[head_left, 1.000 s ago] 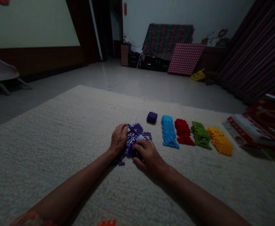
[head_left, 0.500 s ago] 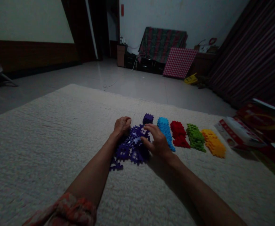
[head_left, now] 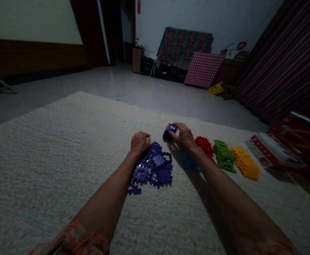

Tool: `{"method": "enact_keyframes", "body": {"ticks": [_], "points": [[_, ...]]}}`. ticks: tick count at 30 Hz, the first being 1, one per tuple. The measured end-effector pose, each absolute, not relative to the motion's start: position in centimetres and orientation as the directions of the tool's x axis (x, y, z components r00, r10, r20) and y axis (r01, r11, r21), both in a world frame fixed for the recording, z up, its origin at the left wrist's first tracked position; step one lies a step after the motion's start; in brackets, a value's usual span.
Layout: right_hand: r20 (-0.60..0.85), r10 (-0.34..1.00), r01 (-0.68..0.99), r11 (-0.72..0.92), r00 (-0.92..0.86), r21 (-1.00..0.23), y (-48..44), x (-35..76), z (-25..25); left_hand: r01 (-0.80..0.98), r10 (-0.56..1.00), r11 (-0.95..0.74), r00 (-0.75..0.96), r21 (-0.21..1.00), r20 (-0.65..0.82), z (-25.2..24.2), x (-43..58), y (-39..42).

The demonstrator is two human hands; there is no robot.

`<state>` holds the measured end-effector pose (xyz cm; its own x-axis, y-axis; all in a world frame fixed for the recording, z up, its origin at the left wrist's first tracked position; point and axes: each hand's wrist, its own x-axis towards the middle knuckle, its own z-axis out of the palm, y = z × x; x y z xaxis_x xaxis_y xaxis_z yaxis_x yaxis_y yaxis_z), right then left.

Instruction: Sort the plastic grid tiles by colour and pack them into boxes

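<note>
A loose heap of purple toothed plastic tiles [head_left: 155, 166] lies on the cream carpet [head_left: 51, 159] in front of me. My left hand [head_left: 139, 142] rests curled on the heap's far left edge, fingers closed over tiles. My right hand [head_left: 184, 136] reaches further out and pinches a purple tile [head_left: 170, 129] onto the small purple stack there. My right forearm covers most of the blue tile row [head_left: 188, 163]. To the right lie a red row [head_left: 205, 145], a green row [head_left: 224, 156] and a yellow row [head_left: 245, 163].
A red and white box [head_left: 274, 152] and other packaging sit at the carpet's right edge. Beyond the carpet is bare grey floor, then a cloth-covered cabinet [head_left: 184, 46] and a red checked board [head_left: 204, 69] against the far wall. A striped curtain hangs at right.
My right hand left the purple heap and moved forward to the small purple stack with a tile. The left hand stayed on the heap, which now lies more spread out.
</note>
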<state>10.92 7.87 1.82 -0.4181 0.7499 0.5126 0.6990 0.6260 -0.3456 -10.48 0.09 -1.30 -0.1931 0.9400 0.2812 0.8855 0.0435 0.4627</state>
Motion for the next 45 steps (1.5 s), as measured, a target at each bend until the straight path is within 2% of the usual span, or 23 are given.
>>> {"method": "enact_keyframes", "body": {"ticks": [21,25,29,32,34,37,41,45], "points": [[0.454,0.780,0.755,0.587,-0.430,-0.292,8.2,10.4,1.3,0.885,0.941,0.033,-0.183,0.464,0.283,-1.8,-10.5,0.2],[0.518,0.746,0.731,0.615,-0.417,-0.296,7.3,10.8,2.2,0.883,0.942,0.048,-0.195,0.467,0.272,-1.5,-10.4,0.1],[0.601,0.675,0.629,0.700,-0.429,-0.338,3.5,11.3,2.5,0.880,0.958,-0.082,-0.059,0.467,0.281,-0.8,-10.1,0.2],[0.525,0.661,0.532,0.747,-0.536,-0.398,-0.2,11.0,0.8,0.849,0.947,-0.261,0.134,0.460,0.291,-0.2,-9.9,0.2],[0.489,0.674,0.517,0.738,-0.554,-0.434,-2.1,10.5,-0.7,0.831,0.944,-0.316,0.227,0.458,0.241,0.3,-9.8,0.0],[0.436,0.696,0.523,0.717,-0.571,-0.461,-3.5,9.9,-1.9,0.816,0.954,-0.299,0.269,0.494,0.133,1.0,-9.8,-0.4],[0.373,0.700,0.501,0.705,-0.609,-0.503,-4.4,9.7,-1.1,0.753,0.956,-0.257,0.289,0.605,0.046,2.3,-10.1,-1.0],[0.348,0.699,0.468,0.692,-0.625,-0.550,-5.5,9.4,-0.2,0.738,0.949,-0.205,0.310,0.643,-0.053,3.1,-10.7,-1.1]]}}
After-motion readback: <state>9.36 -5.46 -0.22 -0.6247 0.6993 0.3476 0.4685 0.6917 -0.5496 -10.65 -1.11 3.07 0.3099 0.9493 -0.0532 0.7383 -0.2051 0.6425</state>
